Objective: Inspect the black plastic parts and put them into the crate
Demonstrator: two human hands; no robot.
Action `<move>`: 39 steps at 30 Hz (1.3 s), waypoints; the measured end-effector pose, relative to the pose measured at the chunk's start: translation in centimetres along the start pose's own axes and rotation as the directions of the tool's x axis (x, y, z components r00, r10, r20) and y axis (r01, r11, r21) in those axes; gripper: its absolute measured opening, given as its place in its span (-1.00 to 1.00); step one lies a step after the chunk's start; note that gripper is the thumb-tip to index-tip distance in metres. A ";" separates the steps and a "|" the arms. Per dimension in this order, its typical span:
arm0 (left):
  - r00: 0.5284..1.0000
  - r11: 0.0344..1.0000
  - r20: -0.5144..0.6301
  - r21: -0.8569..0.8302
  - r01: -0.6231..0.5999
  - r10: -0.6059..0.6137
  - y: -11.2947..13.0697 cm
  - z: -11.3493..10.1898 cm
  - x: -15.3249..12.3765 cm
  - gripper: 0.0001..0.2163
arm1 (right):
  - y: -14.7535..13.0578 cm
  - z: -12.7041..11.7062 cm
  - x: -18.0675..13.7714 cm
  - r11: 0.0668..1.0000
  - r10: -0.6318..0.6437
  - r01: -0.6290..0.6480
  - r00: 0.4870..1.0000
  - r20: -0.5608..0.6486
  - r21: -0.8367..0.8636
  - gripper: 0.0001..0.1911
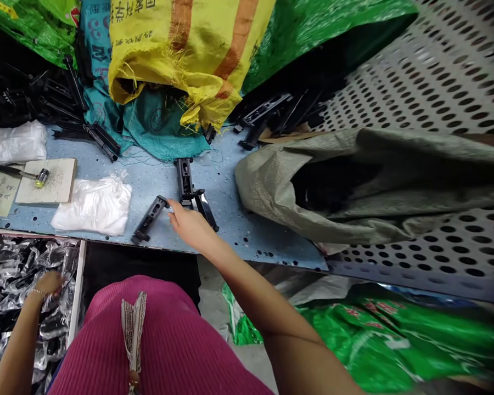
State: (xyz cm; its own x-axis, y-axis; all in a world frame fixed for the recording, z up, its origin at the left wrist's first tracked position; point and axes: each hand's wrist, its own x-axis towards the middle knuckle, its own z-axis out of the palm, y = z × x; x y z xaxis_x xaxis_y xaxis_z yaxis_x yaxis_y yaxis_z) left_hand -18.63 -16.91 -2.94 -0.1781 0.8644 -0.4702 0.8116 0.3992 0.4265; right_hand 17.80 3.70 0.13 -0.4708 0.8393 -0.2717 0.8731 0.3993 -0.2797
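Observation:
My right hand (191,226) is over the blue worktop with its thumb and a finger stretched out and slightly apart. A fingertip lies at the upper end of a slim black plastic part (150,219); I cannot tell whether it touches. Behind and beside this hand, another black slotted part (185,178) and a black part with a shiny face (205,208) lie close together, partly hidden by the hand. My left hand (49,283), a beaded bracelet at its wrist, hovers over a bin of clear-bagged black parts (16,307). Its fingers are blurred.
Stacks of clear plastic bags (94,206) lie left of the parts, near a pad (47,181) with a small tool on it. A yellow woven sack (181,60) stands at the back. An open grey-green sack (267,186) lies right, against a perforated metal panel (456,66).

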 end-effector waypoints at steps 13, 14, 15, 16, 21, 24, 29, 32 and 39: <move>0.892 0.937 -0.403 -0.180 -0.298 0.206 13.0 0.3 12.0 -0.84 | 1.8 0.8 2.4 0.912 -0.405 0.395 0.909 -0.099 -0.108 -0.63; 0.908 0.904 -0.381 -0.304 -0.299 0.173 12.2 -0.1 12.2 -0.80 | 2.5 1.0 2.1 0.936 -0.350 0.353 0.929 -0.117 0.000 -0.61; 0.925 0.867 -0.354 -0.406 -0.287 0.141 11.5 -0.5 12.3 -0.77 | 3.2 1.2 1.8 0.940 -0.292 0.309 0.948 -0.130 0.143 -0.60; 0.939 0.834 -0.325 -0.483 -0.268 0.114 11.0 -0.8 12.3 -0.74 | 3.6 1.5 1.6 0.912 -0.234 0.262 0.964 -0.125 0.317 -0.61; 0.949 0.729 -0.304 -0.633 -0.261 0.076 11.1 -0.6 12.1 -0.76 | 2.6 3.3 2.0 0.148 -0.064 -0.100 0.992 0.110 0.984 -0.54; 0.946 0.811 -0.293 -0.515 -0.278 0.138 12.1 -0.2 11.8 -0.84 | 0.4 4.0 2.8 -0.229 -0.120 -0.200 0.977 0.177 0.953 -0.56; 0.942 0.891 -0.259 -0.344 -0.298 0.215 12.5 -0.7 10.1 -0.85 | -3.0 4.1 4.3 -0.415 -0.141 -0.231 0.972 0.189 0.880 -0.61; 0.930 0.930 -0.261 -0.192 -0.313 0.259 12.1 -0.7 9.1 -0.85 | -4.4 4.1 4.7 -0.407 -0.219 -0.249 0.961 0.171 0.879 -0.57; 0.819 0.909 -0.398 0.115 -0.401 0.412 13.6 1.5 9.9 -0.87 | -5.3 4.0 3.9 -0.256 -0.204 -0.245 0.959 0.196 0.935 -0.57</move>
State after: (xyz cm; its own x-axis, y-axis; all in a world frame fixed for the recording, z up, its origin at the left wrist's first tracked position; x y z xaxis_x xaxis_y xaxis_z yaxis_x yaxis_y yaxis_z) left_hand -8.50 -3.40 -2.93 -0.0331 0.9946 0.0984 0.8729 -0.0191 0.4875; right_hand 10.81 3.36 -3.11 -0.6542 0.6515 -0.3842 -0.2257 -0.6530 -0.7229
